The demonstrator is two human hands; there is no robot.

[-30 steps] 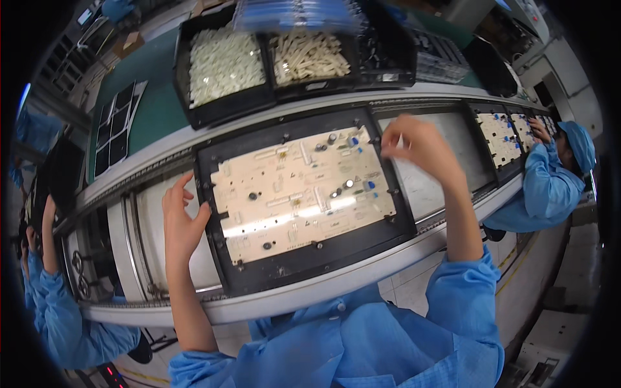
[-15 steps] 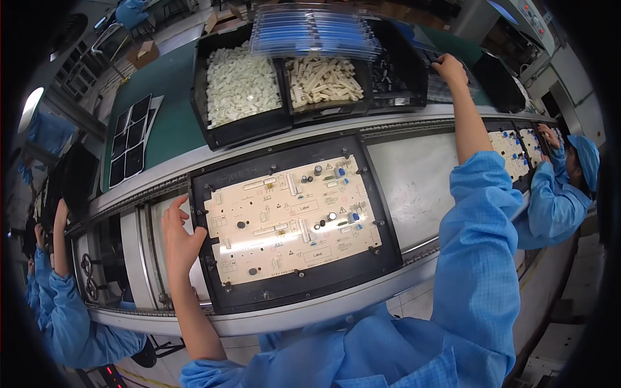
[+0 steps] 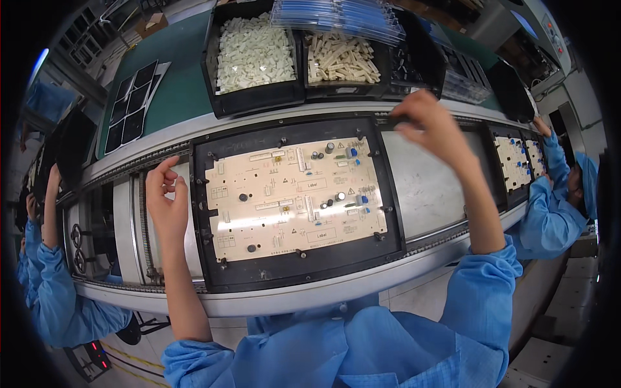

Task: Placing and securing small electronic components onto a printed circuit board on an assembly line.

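Note:
A cream circuit board (image 3: 284,223) with black capacitors and blue parts lies in a black carrier frame (image 3: 297,275) on the conveyor in front of me. My left hand (image 3: 168,202) hovers beside the carrier's left edge, holding nothing, its fingers loosely bent and apart. My right hand (image 3: 430,129) is over the carrier's far right corner, fingers pinched together. Something small and dark shows at its fingertips, too blurred to name.
Behind the rail stand black bins of white connectors (image 3: 255,58) and beige pieces (image 3: 339,61), with clear plastic trays (image 3: 339,18) on top. Black panels (image 3: 132,103) lie on the green mat (image 3: 178,71). A co-worker (image 3: 553,194) handles boards at right; another person's arms (image 3: 55,258) show at left.
My right hand has come back from the clear trays behind the rail toward the carrier. My left hand has moved slightly off the carrier's edge. The whole view has shifted a little.

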